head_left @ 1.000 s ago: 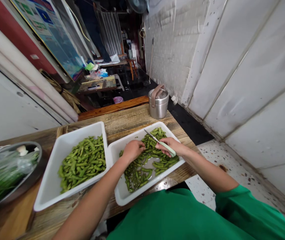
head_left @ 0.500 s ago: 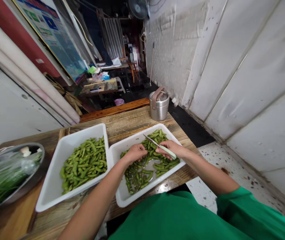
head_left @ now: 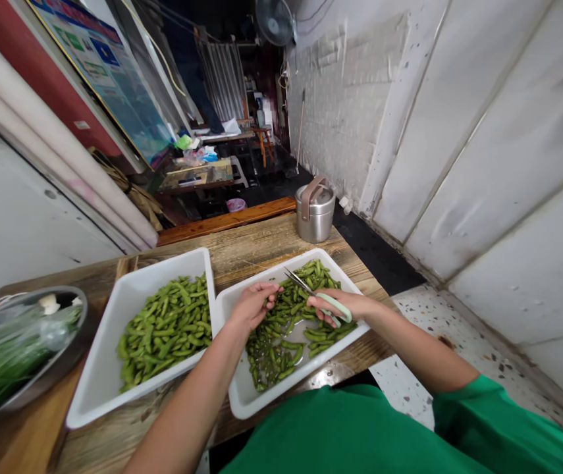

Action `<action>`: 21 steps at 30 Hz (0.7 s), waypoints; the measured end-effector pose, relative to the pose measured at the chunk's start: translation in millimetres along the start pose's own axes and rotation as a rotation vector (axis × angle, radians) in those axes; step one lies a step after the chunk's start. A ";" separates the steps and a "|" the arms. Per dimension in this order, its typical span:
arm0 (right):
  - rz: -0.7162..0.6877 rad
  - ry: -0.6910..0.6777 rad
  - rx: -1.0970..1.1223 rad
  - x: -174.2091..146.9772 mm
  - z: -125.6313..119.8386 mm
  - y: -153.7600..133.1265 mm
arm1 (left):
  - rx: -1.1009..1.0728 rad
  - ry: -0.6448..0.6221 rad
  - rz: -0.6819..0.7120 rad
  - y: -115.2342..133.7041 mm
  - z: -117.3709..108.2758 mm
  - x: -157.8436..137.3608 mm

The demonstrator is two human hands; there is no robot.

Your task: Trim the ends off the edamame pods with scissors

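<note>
My right hand [head_left: 338, 305] grips a pair of scissors [head_left: 303, 282] by its pale green handles. The blades are slightly apart and point toward the far left, over the right white tray [head_left: 241, 402]. Edamame pods [head_left: 281, 355] lie in this tray with some water at the bottom. Above the tray's left side, my left hand [head_left: 255, 304] is closed, its thumb and fingers pinching what looks like a small edamame pod, mostly hidden by the fingers. The left white tray [head_left: 88, 388] holds a heap of edamame pods [head_left: 167, 329]; neither hand touches it.
The trays stand side by side on a wooden table [head_left: 256, 240]. A lidded steel pot [head_left: 315, 220] with a brown handle is beyond the right tray. At far left, a metal bowl [head_left: 58, 359] holds bagged green stalks. A wooden bench [head_left: 226, 220] runs behind the table.
The scissors' blades and handles have spread apart. My left hand has lifted slightly and shifted left, away from the blades. My right hand stays nearly in place.
</note>
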State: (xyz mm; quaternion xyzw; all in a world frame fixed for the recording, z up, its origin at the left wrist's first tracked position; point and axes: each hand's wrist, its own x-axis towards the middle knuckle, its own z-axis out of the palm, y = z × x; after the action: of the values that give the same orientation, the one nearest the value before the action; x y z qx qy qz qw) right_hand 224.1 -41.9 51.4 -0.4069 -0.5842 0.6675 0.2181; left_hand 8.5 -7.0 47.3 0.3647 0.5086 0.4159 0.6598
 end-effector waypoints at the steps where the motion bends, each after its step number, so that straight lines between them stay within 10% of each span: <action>1: 0.007 -0.021 0.003 -0.2 1.1 -1.1 | -0.035 0.012 -0.017 1.3 0.3 -1.2; 21: 0.100 -0.005 -0.077 0.2 3.8 -6.4 | -0.157 -0.067 -0.210 -5.8 5.4 -2.4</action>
State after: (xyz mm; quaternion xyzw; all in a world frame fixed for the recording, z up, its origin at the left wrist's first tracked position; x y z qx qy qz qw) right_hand 219.8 -42.6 57.5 -0.4420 -0.5892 0.6554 0.1673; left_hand 14.5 -11.7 44.1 0.2702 0.4877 0.3706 0.7428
